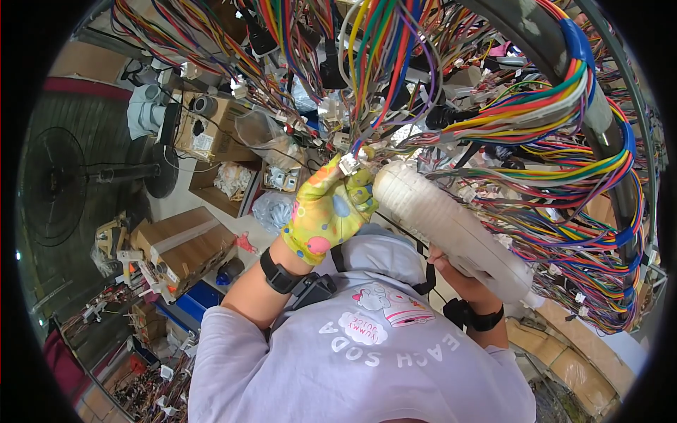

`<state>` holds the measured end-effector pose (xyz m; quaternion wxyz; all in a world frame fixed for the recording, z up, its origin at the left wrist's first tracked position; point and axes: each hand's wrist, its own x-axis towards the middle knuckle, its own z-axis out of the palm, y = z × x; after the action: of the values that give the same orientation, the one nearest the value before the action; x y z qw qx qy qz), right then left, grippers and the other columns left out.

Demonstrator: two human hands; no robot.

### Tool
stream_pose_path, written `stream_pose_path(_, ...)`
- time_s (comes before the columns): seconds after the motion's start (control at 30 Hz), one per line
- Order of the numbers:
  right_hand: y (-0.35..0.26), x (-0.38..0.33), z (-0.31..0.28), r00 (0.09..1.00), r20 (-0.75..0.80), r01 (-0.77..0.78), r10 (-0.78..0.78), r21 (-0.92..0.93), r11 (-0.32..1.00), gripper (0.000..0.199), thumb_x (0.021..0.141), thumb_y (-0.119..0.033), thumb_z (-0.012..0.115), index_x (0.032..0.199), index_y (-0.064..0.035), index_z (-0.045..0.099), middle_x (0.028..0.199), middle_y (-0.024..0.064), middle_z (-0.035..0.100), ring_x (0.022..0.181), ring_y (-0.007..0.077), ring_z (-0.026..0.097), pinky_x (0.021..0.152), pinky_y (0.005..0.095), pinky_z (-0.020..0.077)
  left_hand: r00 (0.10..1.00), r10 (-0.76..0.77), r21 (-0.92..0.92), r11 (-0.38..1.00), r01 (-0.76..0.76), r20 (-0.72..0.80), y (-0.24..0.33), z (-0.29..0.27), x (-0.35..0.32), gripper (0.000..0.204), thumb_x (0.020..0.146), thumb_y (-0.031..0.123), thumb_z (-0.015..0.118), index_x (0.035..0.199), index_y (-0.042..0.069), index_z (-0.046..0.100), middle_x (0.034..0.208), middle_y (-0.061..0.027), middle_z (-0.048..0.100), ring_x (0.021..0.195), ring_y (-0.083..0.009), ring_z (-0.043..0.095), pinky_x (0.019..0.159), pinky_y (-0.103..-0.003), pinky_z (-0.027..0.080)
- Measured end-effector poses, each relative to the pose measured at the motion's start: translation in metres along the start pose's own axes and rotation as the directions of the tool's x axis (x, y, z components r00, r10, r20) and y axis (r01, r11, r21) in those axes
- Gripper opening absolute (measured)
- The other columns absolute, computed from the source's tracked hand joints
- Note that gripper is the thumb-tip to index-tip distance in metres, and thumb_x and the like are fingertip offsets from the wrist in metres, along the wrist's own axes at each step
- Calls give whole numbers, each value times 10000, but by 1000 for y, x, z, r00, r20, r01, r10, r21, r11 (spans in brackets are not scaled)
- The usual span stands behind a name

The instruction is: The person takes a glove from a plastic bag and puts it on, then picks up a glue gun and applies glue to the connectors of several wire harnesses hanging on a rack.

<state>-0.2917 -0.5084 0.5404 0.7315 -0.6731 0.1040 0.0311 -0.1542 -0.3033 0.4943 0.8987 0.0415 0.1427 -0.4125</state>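
My left hand [331, 208], in a yellow glove with coloured dots, is raised in the middle with its fingers closed. Between thumb and fingers it pinches a white wire connector [349, 164], and coloured wires run up from it. Beside it, the rounded end of a bulky off-white hand-held tool [451, 225] comes close to the gloved fingertips. This tool slants down to the right; its exact kind is unclear. My bare right hand [441, 262] is wrapped against the tool's underside, most of its fingers hidden behind the body.
Thick bundles of coloured wires [543, 116] hang from a curved metal rail [599, 106] above and along the right. Cardboard boxes [183, 243] and a box of white parts [229, 182] stand at left. Farther left is a black fan [60, 185].
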Motion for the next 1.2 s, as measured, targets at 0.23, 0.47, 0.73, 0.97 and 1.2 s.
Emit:
stream_pose_path(0.23, -1, 6, 1, 992, 73, 104, -102, -14, 995, 359, 772, 75, 590, 1119, 38, 503, 806, 76, 587, 736, 160, 567, 683, 290, 470, 999, 10, 6, 1000, -10, 34, 0, 1, 0, 429, 893, 302, 552, 1216, 23, 514, 849, -36, 594, 695, -137, 531, 685, -275, 417)
stream_pose_path(0.47, 2, -2, -3, 1000, 2, 9, -9, -47, 999, 327, 771, 59, 611, 1084, 32, 520, 804, 76, 590, 734, 162, 571, 685, 289, 473, 1000, -8, -25, 1000, 8, 11, 0, -1, 0, 441, 889, 312, 558, 1221, 27, 508, 841, -36, 588, 690, -138, 523, 678, -277, 414)
stream_pose_path(0.73, 14, -8, -23, 993, 74, -84, 97, -157, 984, 500, 698, 3, 722, 1164, 4, 543, 1066, 91, 632, 953, 149, 621, 833, 273, 498, 996, -7, -22, 1000, 9, 88, 3, -19, 2, 421, 870, 294, 555, 1206, 41, 538, 1154, -161, 595, 1023, -279, 585, 946, -477, 430)
stream_pose_path(0.97, 3, -6, -11, 999, 50, 14, -2, -228, 974, 195, 793, 13, 616, 983, 7, 574, 814, 72, 604, 765, 166, 579, 700, 294, 468, 998, 25, 42, 999, -28, 64, 2, -19, 0, 440, 868, 306, 555, 1220, 42, 525, 1185, -164, 576, 1102, -306, 547, 973, -476, 408)
stream_pose_path(1.2, -8, -4, -1, 994, -29, -108, 106, -99, 989, 137, 777, 25, 619, 912, 4, 608, 804, 73, 616, 761, 172, 588, 716, 302, 474, 989, 121, 129, 985, -110, -79, -5, -1, 1, 411, 871, 290, 578, 1195, 40, 543, 1013, -73, 620, 854, -184, 575, 770, -321, 451)
